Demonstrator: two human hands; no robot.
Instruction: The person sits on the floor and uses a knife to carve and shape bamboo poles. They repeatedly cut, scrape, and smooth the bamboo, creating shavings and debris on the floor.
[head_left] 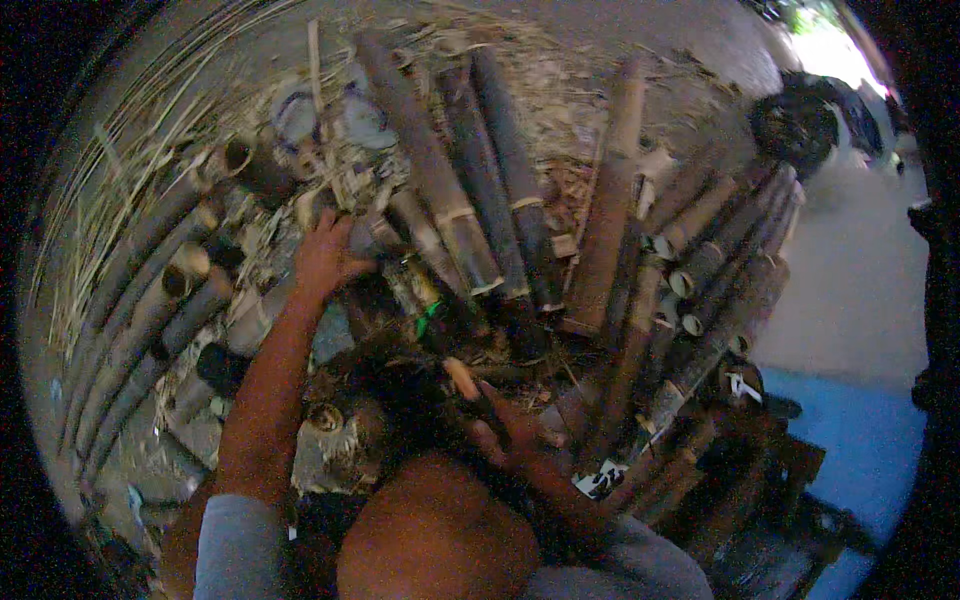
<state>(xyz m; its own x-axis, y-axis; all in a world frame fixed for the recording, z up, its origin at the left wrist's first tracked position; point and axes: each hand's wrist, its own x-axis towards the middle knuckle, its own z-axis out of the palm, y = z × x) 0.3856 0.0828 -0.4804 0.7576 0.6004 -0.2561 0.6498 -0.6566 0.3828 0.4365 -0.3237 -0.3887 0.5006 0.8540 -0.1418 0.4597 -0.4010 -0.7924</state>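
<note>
My left hand (pixel 328 258) reaches out at centre left, thumb spread from the fingers, over short grey-brown bamboo pieces (pixel 372 236). It touches or is close to them; blur hides which. Low in the middle, my right hand (pixel 508 432) is closed around a slim stick-like tool (pixel 461 380) with an orange-tan end. Its other end is in shadow, so its kind is unclear. Between the hands lie dark bamboo pieces, with a bright green patch (pixel 428 318) on one. Long cut bamboo tubes (pixel 435 160) lie beyond, pointing away from me.
More bamboo tubes (pixel 140 310) lie in a row at left, and another stack (pixel 715 255) at right. Sandals (pixel 368 118) rest among shavings (pixel 560 75) at the back. A black bag-like bundle (pixel 795 120) is far right, above a blue surface (pixel 850 430).
</note>
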